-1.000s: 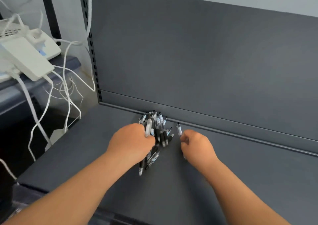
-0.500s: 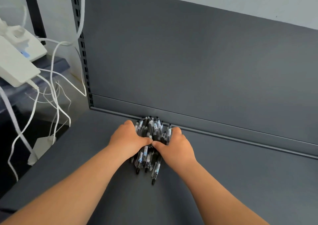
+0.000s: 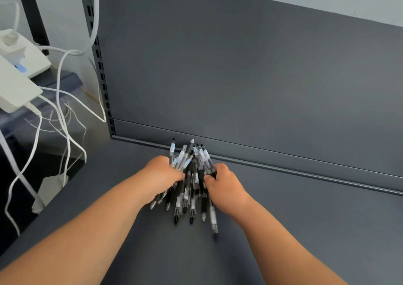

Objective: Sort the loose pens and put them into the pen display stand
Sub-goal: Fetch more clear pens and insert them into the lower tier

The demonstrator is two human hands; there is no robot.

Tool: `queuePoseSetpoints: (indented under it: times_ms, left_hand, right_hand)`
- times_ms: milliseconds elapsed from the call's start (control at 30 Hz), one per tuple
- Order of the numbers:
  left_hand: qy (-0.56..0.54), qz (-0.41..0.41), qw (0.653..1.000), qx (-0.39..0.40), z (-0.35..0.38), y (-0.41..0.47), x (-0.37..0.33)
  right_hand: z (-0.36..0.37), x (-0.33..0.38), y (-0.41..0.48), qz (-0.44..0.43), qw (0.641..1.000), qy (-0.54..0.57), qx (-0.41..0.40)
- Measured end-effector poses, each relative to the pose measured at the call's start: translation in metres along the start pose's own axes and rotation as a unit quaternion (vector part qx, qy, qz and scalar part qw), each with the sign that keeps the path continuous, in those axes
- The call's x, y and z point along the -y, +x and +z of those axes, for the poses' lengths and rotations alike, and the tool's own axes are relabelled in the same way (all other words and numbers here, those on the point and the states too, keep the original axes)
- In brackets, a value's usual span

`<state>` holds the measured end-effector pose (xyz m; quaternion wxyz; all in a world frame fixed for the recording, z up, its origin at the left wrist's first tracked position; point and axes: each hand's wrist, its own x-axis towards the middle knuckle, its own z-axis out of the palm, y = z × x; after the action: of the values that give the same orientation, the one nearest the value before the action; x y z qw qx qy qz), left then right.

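A bundle of several black and clear pens (image 3: 192, 182) lies on the dark grey shelf (image 3: 283, 230), close to the back panel. My left hand (image 3: 162, 179) grips the bundle from its left side, fingers curled around the pens. My right hand (image 3: 224, 186) grips the same bundle from the right. The pens' far ends fan out toward the back panel, and their near ends stick out below my hands. No pen display stand is in view.
The grey back panel (image 3: 239, 77) rises behind the shelf, with a slotted upright (image 3: 99, 66) at its left edge. White power adapters (image 3: 17, 75) and hanging white cables (image 3: 63, 114) crowd the space to the left of the shelf.
A second ago my right hand held a single pen apart from the pile. It then joined my left hand, and both now hold the gathered bundle, which has tightened and lifted slightly.
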<state>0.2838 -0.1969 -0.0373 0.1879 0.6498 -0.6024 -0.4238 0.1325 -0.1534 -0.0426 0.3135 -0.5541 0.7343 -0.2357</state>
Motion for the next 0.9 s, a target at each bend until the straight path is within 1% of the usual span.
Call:
queuePoseSetpoints:
  times_ms: [133,267,400,500,600,700,900]
  left_hand:
    - [-0.044,0.02,0.999,0.012,-0.005,-0.001,0.004]
    - [-0.131,0.015,0.991,0.024,-0.008,-0.003,0.006]
    - [-0.232,0.046,0.972,0.011,-0.01,-0.008,-0.004]
    - [-0.303,0.05,0.951,0.025,-0.008,-0.016,-0.02]
    - [-0.302,0.072,0.95,0.036,0.004,-0.029,-0.034]
    - [-0.323,0.091,0.939,0.068,0.022,-0.046,-0.052]
    - [-0.36,0.075,0.921,0.132,0.067,-0.085,-0.095]
  right_hand:
    - [-0.005,-0.005,-0.006,-0.014,0.998,0.057,-0.014]
    - [-0.007,-0.008,-0.011,-0.013,0.99,0.141,-0.013]
    - [-0.01,-0.009,-0.021,-0.014,0.977,0.21,-0.008]
    - [-0.017,-0.009,-0.03,-0.042,0.972,0.232,-0.02]
    - [-0.027,-0.009,-0.04,-0.07,0.968,0.24,-0.023]
    - [-0.041,-0.012,-0.055,-0.089,0.967,0.237,-0.026]
    - [-0.081,-0.04,-0.095,-0.121,0.963,0.236,-0.053]
